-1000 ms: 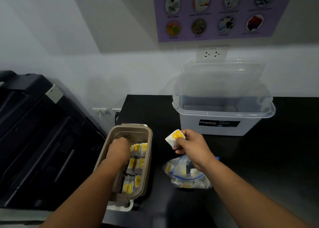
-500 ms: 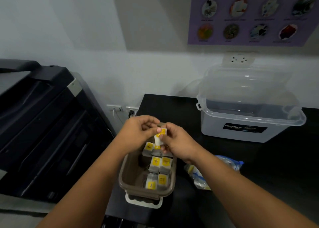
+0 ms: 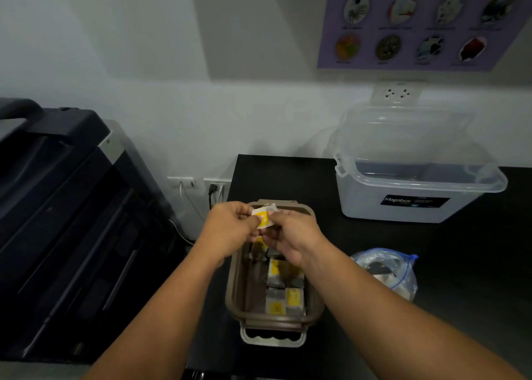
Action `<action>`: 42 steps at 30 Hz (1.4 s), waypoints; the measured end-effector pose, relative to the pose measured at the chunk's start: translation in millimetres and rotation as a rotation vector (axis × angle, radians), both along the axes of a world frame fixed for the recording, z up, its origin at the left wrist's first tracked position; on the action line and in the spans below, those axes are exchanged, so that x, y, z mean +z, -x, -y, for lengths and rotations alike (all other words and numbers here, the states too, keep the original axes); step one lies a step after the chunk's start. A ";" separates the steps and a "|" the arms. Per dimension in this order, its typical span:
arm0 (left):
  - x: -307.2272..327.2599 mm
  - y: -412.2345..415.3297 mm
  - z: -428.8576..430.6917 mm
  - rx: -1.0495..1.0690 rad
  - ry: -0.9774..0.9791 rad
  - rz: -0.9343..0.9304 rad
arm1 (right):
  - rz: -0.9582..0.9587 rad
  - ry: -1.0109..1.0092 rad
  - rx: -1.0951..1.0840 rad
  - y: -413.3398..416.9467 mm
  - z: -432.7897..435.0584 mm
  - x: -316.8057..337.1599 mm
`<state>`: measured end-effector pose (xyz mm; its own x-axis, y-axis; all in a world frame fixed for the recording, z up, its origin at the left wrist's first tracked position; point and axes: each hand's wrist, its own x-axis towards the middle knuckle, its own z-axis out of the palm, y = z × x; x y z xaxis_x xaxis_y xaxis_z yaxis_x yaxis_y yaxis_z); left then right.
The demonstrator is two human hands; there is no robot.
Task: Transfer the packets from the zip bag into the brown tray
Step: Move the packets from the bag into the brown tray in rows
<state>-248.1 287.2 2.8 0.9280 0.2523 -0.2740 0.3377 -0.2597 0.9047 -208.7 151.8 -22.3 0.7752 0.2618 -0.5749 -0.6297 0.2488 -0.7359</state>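
A brown tray [image 3: 233,281] stands at the black counter's left end, and several white-and-yellow packets [image 3: 285,294] lie in rows inside it. Above the tray's far end, my left hand [image 3: 230,230] and my right hand [image 3: 290,237] together pinch one white packet with a yellow label [image 3: 263,217]. The clear zip bag [image 3: 385,270] with a blue seal lies on the counter to the right of the tray, with more packets dimly visible inside.
A clear lidded storage box [image 3: 414,183] with a black label stands at the back right against the wall. A large dark printer [image 3: 72,224] fills the left side beside the black counter [image 3: 288,178]. Wall sockets [image 3: 198,182] with cables sit between them.
My left hand came up out of the tray and my right hand carried the packet left from above the bag; both now pinch it over the tray. The camera view shifted left.
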 end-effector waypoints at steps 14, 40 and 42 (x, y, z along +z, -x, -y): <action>-29.2 10.0 -40.5 -0.052 -0.357 0.068 | 0.146 0.745 0.219 -14.2 -26.7 -45.3; -27.4 16.5 -40.6 -0.066 -0.414 0.135 | 0.269 1.092 0.305 -14.2 -34.4 -52.0; -20.3 12.9 -36.1 -0.053 -0.469 0.193 | 0.292 1.043 0.301 -16.1 -26.4 -42.3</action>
